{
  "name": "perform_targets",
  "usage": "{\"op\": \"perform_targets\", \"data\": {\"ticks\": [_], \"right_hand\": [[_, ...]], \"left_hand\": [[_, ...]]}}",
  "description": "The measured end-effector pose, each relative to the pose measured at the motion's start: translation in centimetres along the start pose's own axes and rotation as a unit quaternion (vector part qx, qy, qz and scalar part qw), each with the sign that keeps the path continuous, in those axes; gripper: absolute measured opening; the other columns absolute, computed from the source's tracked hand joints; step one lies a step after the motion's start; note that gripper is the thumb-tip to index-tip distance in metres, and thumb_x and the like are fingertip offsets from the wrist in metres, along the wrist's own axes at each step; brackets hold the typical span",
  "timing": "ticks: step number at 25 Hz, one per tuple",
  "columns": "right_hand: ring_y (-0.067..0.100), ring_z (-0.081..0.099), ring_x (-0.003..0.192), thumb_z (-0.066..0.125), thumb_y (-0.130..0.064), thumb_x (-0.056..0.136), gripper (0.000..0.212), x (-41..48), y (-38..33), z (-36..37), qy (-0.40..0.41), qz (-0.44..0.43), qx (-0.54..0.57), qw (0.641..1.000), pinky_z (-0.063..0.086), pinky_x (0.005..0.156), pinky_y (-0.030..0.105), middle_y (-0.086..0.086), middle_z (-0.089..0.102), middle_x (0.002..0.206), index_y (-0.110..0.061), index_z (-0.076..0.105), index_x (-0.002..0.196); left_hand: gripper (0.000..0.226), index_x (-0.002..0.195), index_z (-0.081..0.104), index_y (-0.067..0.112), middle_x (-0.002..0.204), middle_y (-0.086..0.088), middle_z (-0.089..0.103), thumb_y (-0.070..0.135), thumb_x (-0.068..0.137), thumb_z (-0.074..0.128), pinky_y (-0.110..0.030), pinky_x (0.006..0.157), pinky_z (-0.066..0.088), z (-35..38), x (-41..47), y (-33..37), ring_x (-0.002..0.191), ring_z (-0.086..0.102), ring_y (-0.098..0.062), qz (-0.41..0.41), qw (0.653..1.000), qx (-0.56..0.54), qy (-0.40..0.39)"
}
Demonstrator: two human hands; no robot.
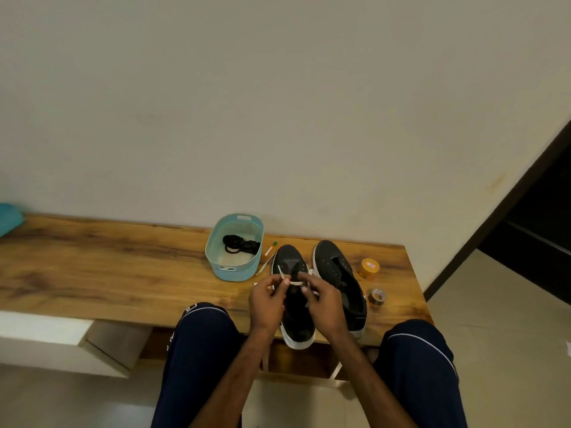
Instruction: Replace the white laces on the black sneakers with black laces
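Seated person, knees point(200, 344) in navy trousers at the bottom edge, both forearms reaching forward to the wooden bench point(123, 267).

Left hand point(267, 299) pinches the white lace point(293, 283) between thumb and fingertips. Right hand point(324, 301) also has its fingertips curled onto the same lace, just across the tongue. Both are working over the near sneaker point(296, 325), which lies toe away, heel overhanging the bench edge. Only a short span of lace shows across the upper eyelets, and one loose tail trails off left toward the basket. I judge this shoe mid-unlacing, mostly pulled out (lower rows hidden by the hands, can't confirm).

The second sneaker point(336, 267) sits just beside it on the right, touching or nearly so. Bare eyelets are visible and there's no lace in it, so the white lace is already out there, black not yet in.

A tape roll point(377, 296) and an orange jar point(369, 268) stand right of the shoes, untouched.

Further back on the left, a light blue basket point(234, 273) holds the black laces point(241, 244), bundled and apparently untouched. A small tube point(270, 248) lies between the basket and the near toe. Plain wall point(278, 103) behind.

Progress judgement: roughly a quarter to a third done. Left: finish stripping this shoe, then thread black laces into both.
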State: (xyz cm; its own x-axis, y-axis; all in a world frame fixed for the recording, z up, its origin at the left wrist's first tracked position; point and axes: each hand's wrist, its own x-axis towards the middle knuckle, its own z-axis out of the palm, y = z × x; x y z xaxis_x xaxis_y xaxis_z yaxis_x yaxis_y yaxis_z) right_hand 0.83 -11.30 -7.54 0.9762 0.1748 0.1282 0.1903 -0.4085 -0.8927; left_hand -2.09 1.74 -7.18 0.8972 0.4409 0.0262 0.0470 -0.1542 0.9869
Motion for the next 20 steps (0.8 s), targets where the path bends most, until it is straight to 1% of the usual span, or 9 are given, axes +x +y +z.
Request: {"op": "perform_targets", "data": {"ticks": [3, 5, 8, 10, 12, 14, 16, 18, 20], "right_hand": [[0.009, 0.056, 0.123, 0.056, -0.001, 0.098, 0.043, -0.7, 0.0, -1.7, 0.054, 0.068, -0.005, 0.996, 0.042, 0.093, 0.009, -0.001, 0.063, 0.134, -0.017, 0.059, 0.137], [0.011, 0.055, 0.122, 0.054, -0.002, 0.098, 0.047, -1.7, 0.3, -2.4, 0.039, 0.085, -0.035, 0.995, 0.040, 0.090, 0.006, 0.003, 0.062, 0.135, -0.017, 0.052, 0.143], [0.020, 0.054, 0.123, 0.056, -0.003, 0.098, 0.053, -3.6, 0.5, -2.4, -0.044, 0.080, -0.090, 0.992, 0.047, 0.099, 0.025, 0.008, 0.057, 0.139, -0.020, 0.046, 0.148], [0.021, 0.045, 0.135, 0.056, -0.007, 0.099, 0.047, -4.2, 0.4, -2.3, -0.024, 0.054, -0.116, 0.991, 0.040, 0.110, 0.032, 0.006, 0.049, 0.146, -0.018, 0.050, 0.145], [0.019, 0.039, 0.141, 0.053, -0.015, 0.102, 0.040, -4.5, 0.0, -2.8, 0.028, 0.054, -0.100, 0.993, 0.034, 0.114, 0.031, 0.002, 0.046, 0.149, -0.016, 0.054, 0.142], [0.017, 0.049, 0.131, 0.051, -0.019, 0.103, 0.033, -4.9, -0.2, -3.4, 0.070, 0.068, -0.066, 0.993, 0.041, 0.108, 0.031, 0.002, 0.056, 0.139, -0.015, 0.060, 0.134], [0.020, 0.064, 0.109, 0.046, -0.027, 0.105, 0.029, -5.2, -0.4, -4.0, 0.086, 0.118, 0.020, 0.989, 0.053, 0.095, 0.038, 0.005, 0.070, 0.114, -0.013, 0.069, 0.116], [0.027, 0.071, 0.091, 0.037, -0.041, 0.106, 0.049, -5.2, -1.0, -4.8, 0.028, 0.194, 0.101, 0.975, 0.059, 0.080, 0.041, 0.011, 0.074, 0.093, -0.009, 0.073, 0.100], [0.024, 0.072, 0.081, 0.030, -0.052, 0.104, 0.063, -5.5, -1.3, -5.4, -0.073, 0.226, 0.096, 0.967, 0.057, 0.067, 0.031, 0.009, 0.075, 0.086, -0.007, 0.074, 0.094]], "left_hand": [[0.018, 0.110, 0.073, 0.018, 0.106, 0.002, 0.073, 0.014, 0.096, 0.061, -0.033, 0.077, 0.061, -0.2, -1.2, 0.2, 0.094, 0.070, -0.012, -0.008, 1.000, -0.005, -0.001], [0.019, 0.111, 0.073, 0.016, 0.108, 0.002, 0.071, 0.015, 0.097, 0.061, -0.037, 0.084, 0.059, 0.1, -2.0, 0.2, 0.099, 0.068, -0.015, 0.004, 1.000, 0.017, -0.012], [0.017, 0.110, 0.073, 0.016, 0.108, 0.004, 0.068, 0.017, 0.096, 0.062, -0.031, 0.089, 0.056, 0.6, -3.1, 0.2, 0.103, 0.064, -0.009, 0.047, 0.996, 0.066, -0.027], [0.018, 0.111, 0.071, 0.017, 0.106, 0.006, 0.070, 0.020, 0.097, 0.060, -0.029, 0.087, 0.057, 1.0, -3.5, 0.4, 0.100, 0.065, -0.005, 0.060, 0.995, 0.074, -0.040], [0.015, 0.109, 0.069, 0.020, 0.101, 0.007, 0.073, 0.021, 0.098, 0.059, -0.029, 0.082, 0.059, 1.3, -3.9, 0.7, 0.095, 0.067, -0.002, 0.065, 0.994, 0.056, -0.065], [0.013, 0.107, 0.068, 0.023, 0.099, 0.007, 0.074, 0.021, 0.098, 0.059, -0.027, 0.078, 0.059, 1.5, -4.4, 0.9, 0.091, 0.069, 0.000, 0.078, 0.991, 0.051, -0.093], [0.015, 0.108, 0.069, 0.024, 0.097, 0.010, 0.072, 0.022, 0.097, 0.061, -0.023, 0.078, 0.057, 1.5, -4.6, 1.0, 0.090, 0.067, 0.001, 0.125, 0.980, 0.094, -0.119], [0.018, 0.111, 0.071, 0.026, 0.101, 0.014, 0.066, 0.023, 0.097, 0.059, -0.018, 0.081, 0.050, 1.3, -4.5, 1.0, 0.093, 0.059, 0.000, 0.191, 0.952, 0.194, -0.137], [0.022, 0.114, 0.071, 0.026, 0.105, 0.011, 0.061, 0.023, 0.099, 0.055, -0.013, 0.081, 0.041, 1.2, -4.4, 0.8, 0.096, 0.051, 0.000, 0.229, 0.923, 0.259, -0.167]]}}
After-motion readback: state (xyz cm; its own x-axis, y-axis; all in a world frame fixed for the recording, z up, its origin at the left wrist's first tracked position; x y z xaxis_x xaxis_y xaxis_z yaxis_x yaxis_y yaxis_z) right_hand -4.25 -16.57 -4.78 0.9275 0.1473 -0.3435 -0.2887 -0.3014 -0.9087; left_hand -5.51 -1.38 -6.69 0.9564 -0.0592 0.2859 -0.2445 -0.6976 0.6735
